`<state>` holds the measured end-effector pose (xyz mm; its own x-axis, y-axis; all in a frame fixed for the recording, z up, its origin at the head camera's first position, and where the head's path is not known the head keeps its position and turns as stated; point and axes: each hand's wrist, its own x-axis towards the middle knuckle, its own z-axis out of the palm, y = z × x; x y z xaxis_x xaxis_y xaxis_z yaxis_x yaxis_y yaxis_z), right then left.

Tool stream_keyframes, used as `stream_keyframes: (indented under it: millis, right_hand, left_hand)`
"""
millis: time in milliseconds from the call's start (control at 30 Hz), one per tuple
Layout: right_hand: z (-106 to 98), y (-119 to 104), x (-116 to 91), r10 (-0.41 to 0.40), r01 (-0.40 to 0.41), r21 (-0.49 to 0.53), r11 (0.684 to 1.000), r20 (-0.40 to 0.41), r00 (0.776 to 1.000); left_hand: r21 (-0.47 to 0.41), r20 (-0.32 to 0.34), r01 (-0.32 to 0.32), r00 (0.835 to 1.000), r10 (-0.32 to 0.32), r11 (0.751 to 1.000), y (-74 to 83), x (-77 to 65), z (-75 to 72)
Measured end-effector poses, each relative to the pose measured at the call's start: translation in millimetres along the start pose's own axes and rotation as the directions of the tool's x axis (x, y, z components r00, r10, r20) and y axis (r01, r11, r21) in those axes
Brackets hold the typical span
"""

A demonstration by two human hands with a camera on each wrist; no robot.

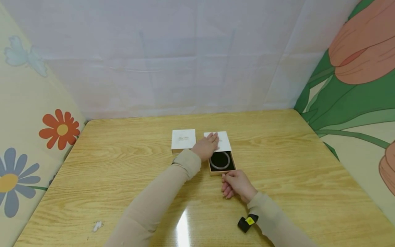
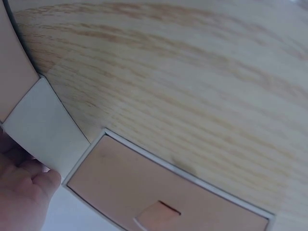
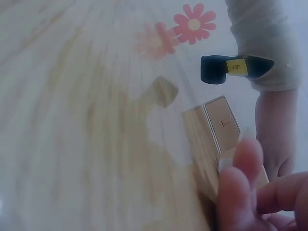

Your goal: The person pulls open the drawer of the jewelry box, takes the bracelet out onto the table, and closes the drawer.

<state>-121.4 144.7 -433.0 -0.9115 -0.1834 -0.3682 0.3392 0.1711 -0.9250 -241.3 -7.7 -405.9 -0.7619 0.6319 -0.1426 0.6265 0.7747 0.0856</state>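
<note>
A small white box (image 1: 223, 139) has its tan drawer (image 1: 232, 161) pulled out toward me. Inside, on the black lining, lies a pale round bangle (image 1: 220, 168). My left hand (image 1: 206, 146) rests on the white sleeve of this box with its fingers fairly straight; in the left wrist view, that hand's fingers (image 2: 45, 182) lie at the sleeve's edge. At the drawer's front edge my right hand (image 1: 237, 185) pinches with thumb and forefinger, the other fingers curled under. The spot between those fingertips is hidden by the hand.
To the left stands a second white box (image 1: 183, 140), closed, with a pull tab (image 2: 159, 215) on its tan front. Both boxes are on a wooden table (image 1: 123, 144). A black strap device (image 1: 247, 222) is on my right wrist. A white scrap mark (image 1: 97, 225) shows at lower left.
</note>
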Motion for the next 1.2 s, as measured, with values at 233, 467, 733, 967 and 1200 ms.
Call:
stream_keyframes:
  millis: [233,467,733,967,1200]
  right_hand:
    - [0,0,-2,0.002,-0.002,0.007,1.0,0.004,1.0]
    - [-2,-4,-5,0.018,-0.019,-0.018,1.0,-0.03,0.999]
    - [-8,-14,-9,-0.053,0.043,-0.11,0.993,-0.093,0.994]
    - [-10,-28,-7,-0.203,0.165,-0.219,0.962,-0.165,0.965]
    - [-10,-38,-2,-0.504,0.373,-0.505,0.779,-0.15,0.851]
  left_hand:
    - [0.012,0.0,0.004,1.0,-0.004,1.0,0.5,-0.7,-1.1]
    - [0.011,0.0,-0.003,1.0,0.003,1.0,0.2,-1.5,-2.0]
    - [-0.004,-0.004,-0.007,1.0,0.007,1.0,-0.1,-3.5,-3.1]
    - [-0.017,0.006,0.001,1.0,0.0,1.0,0.6,-3.9,-4.2]
    - [-0.017,0.007,0.003,1.0,-0.003,1.0,1.8,-5.1,-6.4]
